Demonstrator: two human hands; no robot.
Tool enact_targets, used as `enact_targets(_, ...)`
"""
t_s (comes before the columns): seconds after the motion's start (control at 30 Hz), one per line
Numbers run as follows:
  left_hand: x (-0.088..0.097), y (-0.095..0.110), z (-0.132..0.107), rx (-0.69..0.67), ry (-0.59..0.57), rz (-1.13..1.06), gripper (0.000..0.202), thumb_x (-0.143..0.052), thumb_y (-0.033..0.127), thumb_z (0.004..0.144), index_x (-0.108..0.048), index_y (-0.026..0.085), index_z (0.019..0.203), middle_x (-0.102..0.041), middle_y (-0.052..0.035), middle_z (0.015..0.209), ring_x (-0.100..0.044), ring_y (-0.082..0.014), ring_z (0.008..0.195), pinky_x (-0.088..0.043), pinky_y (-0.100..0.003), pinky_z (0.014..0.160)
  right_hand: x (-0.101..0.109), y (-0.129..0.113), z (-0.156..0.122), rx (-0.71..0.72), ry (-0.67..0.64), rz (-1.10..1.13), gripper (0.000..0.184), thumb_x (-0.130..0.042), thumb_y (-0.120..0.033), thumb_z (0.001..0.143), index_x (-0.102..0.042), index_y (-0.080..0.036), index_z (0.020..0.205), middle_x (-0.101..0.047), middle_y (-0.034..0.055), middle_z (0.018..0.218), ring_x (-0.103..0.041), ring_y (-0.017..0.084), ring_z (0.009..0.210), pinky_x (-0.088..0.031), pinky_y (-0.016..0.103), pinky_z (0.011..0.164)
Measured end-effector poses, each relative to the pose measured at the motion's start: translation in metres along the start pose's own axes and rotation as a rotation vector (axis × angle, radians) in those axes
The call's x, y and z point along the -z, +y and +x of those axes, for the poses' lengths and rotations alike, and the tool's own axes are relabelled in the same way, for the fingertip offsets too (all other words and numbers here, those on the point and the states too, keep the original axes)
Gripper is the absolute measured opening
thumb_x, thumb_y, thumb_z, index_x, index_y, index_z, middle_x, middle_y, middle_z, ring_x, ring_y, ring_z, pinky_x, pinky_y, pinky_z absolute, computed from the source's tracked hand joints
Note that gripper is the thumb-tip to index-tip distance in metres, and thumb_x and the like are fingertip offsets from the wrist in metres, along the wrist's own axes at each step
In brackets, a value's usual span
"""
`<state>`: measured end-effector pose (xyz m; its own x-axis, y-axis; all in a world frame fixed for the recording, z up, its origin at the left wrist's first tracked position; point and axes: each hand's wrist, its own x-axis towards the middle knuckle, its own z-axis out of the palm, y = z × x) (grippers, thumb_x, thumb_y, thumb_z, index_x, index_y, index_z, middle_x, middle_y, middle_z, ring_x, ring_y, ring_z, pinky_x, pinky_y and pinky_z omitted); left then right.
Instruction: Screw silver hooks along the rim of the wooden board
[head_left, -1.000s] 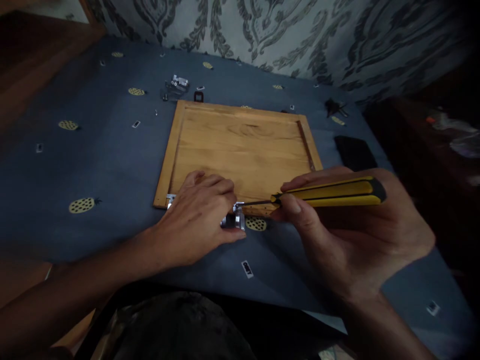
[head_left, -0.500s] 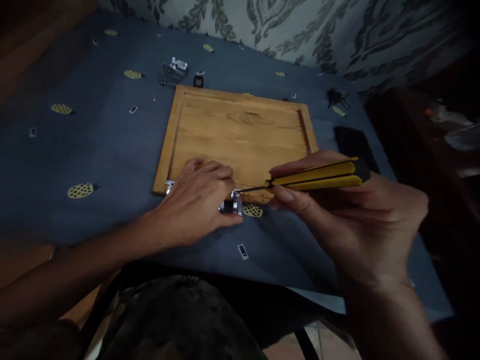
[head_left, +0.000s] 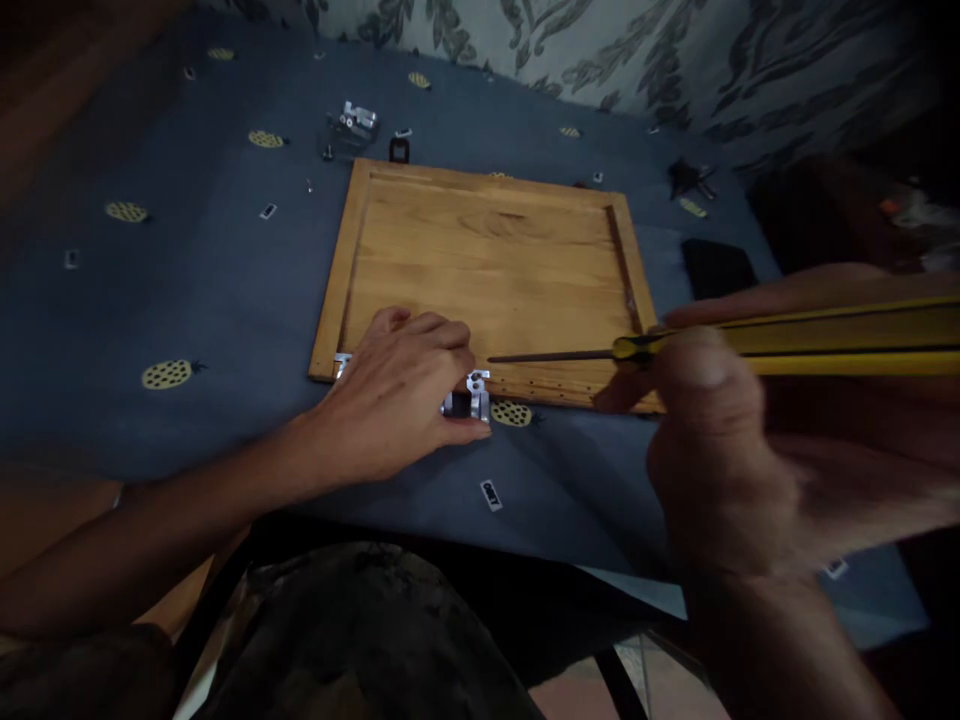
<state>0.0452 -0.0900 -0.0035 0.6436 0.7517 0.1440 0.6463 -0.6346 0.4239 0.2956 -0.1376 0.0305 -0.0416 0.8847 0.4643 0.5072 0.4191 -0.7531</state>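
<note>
A framed wooden cabinet door [head_left: 487, 260] lies flat on the blue patterned tablecloth. At its near edge my left hand [head_left: 397, 395] is closed over a metal hinge [head_left: 477, 383], thumb below it and fingers on the wood. The hinge's plate and cup side stick out past the fingers. Another shiny metal piece [head_left: 342, 362] peeks out left of the hand, at the door's corner. My right hand [head_left: 735, 440] grips a yellow and black screwdriver [head_left: 795, 335]; its tip hovers just right of the hinge, apart from the screw holes.
Behind the door lie spare hinges [head_left: 356, 122], a small screw [head_left: 309, 186] and a dark square piece [head_left: 399, 150]. Farther right are a dark object [head_left: 688, 180] and a black flat thing [head_left: 718, 267]. A patterned wall [head_left: 570, 40] borders the table's far side.
The screwdriver tip has come off the hinge, and my right hand has drawn back to the right and closer to the camera. My left hand keeps its hold on the hinge.
</note>
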Motion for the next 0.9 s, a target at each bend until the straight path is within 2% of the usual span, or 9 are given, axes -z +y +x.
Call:
enact_targets(0.1, 0.000, 0.000, 0.000, 0.001, 0.007, 0.010, 0.026, -0.085, 0.042, 0.096, -0.078, 0.018, 0.091, -0.077, -0.0054, 0.104, -0.070, -0.0297, 0.111, -0.043, -0.046, 0.105, -0.015, -0.001, 0.003, 0.010, 0.026, -0.013, 0.036, -0.097, -0.052, 0.084, -0.079, -0.034, 0.111, -0.082, 0.0034, 0.098, -0.082, 0.034, 0.098, -0.066, 0.042, 0.067)
enact_targets(0.17, 0.000, 0.001, 0.000, 0.002, 0.010, 0.012, 0.026, -0.085, 0.043, 0.096, -0.078, 0.018, 0.091, -0.076, -0.0054, 0.103, -0.070, -0.0297, 0.110, -0.043, -0.046, 0.105, -0.028, -0.002, 0.004, 0.030, 0.059, -0.038, 0.032, -0.096, -0.051, 0.085, -0.080, -0.034, 0.107, -0.081, 0.0029, 0.095, -0.082, 0.034, 0.096, -0.065, 0.042, 0.067)
enact_targets(0.23, 0.001, 0.001, 0.000, 0.004, 0.010, 0.011, 0.027, -0.086, 0.044, 0.096, -0.078, 0.018, 0.090, -0.076, -0.0051, 0.102, -0.070, -0.0294, 0.109, -0.044, -0.047, 0.105, -0.038, -0.003, 0.004, 0.059, 0.122, -0.085, 0.020, -0.093, -0.045, 0.089, -0.079, -0.033, 0.095, -0.080, 0.0015, 0.089, -0.079, 0.030, 0.087, -0.062, 0.041, 0.066)
enact_targets(0.3, 0.002, 0.001, 0.001, 0.009, -0.004, 0.007, 0.028, -0.087, 0.044, 0.095, -0.078, 0.018, 0.090, -0.075, -0.0051, 0.101, -0.070, -0.0293, 0.108, -0.044, -0.047, 0.106, -0.042, -0.003, 0.003, 0.091, 0.177, -0.132, 0.020, -0.089, -0.038, 0.094, -0.075, -0.031, 0.082, -0.078, -0.0003, 0.084, -0.074, 0.023, 0.075, -0.056, 0.039, 0.064)
enact_targets(0.4, 0.003, 0.002, 0.001, 0.016, -0.023, 0.003, 0.028, -0.088, 0.044, 0.095, -0.078, 0.018, 0.091, -0.076, -0.0051, 0.102, -0.070, -0.0293, 0.109, -0.044, -0.047, 0.107, -0.043, -0.003, 0.002, 0.128, 0.184, -0.165, 0.027, -0.087, -0.034, 0.096, -0.071, -0.030, 0.075, -0.077, -0.0021, 0.081, -0.068, 0.019, 0.068, -0.050, 0.039, 0.062)
enact_targets(0.57, 0.003, 0.003, 0.001, 0.009, -0.017, 0.002, 0.029, -0.087, 0.044, 0.096, -0.077, 0.018, 0.091, -0.076, -0.0047, 0.102, -0.070, -0.0281, 0.107, -0.045, -0.048, 0.108, -0.040, -0.005, 0.001, 0.059, 0.153, -0.173, 0.025, -0.084, -0.037, 0.098, -0.071, -0.035, 0.078, -0.079, -0.0023, 0.087, -0.070, 0.024, 0.074, -0.051, 0.046, 0.066)
enact_targets(0.73, 0.006, 0.004, 0.003, 0.025, -0.056, 0.001, 0.029, -0.089, 0.044, 0.094, -0.079, 0.017, 0.095, -0.076, -0.0057, 0.104, -0.070, -0.0297, 0.109, -0.045, -0.050, 0.110, -0.039, -0.003, 0.002, 0.164, 0.100, -0.156, 0.016, -0.084, -0.030, 0.097, -0.072, -0.036, 0.089, -0.080, -0.0035, 0.090, -0.071, 0.022, 0.074, -0.049, 0.043, 0.064)
enact_targets(0.9, 0.007, 0.005, 0.004, 0.037, -0.070, -0.003, 0.028, -0.090, 0.043, 0.093, -0.079, 0.017, 0.093, -0.076, -0.0056, 0.104, -0.071, -0.0305, 0.110, -0.045, -0.050, 0.109, -0.039, -0.005, 0.003, 0.170, 0.073, -0.159, 0.018, -0.084, -0.025, 0.098, -0.072, -0.034, 0.088, -0.080, -0.0023, 0.092, -0.072, 0.022, 0.077, -0.053, 0.043, 0.068)
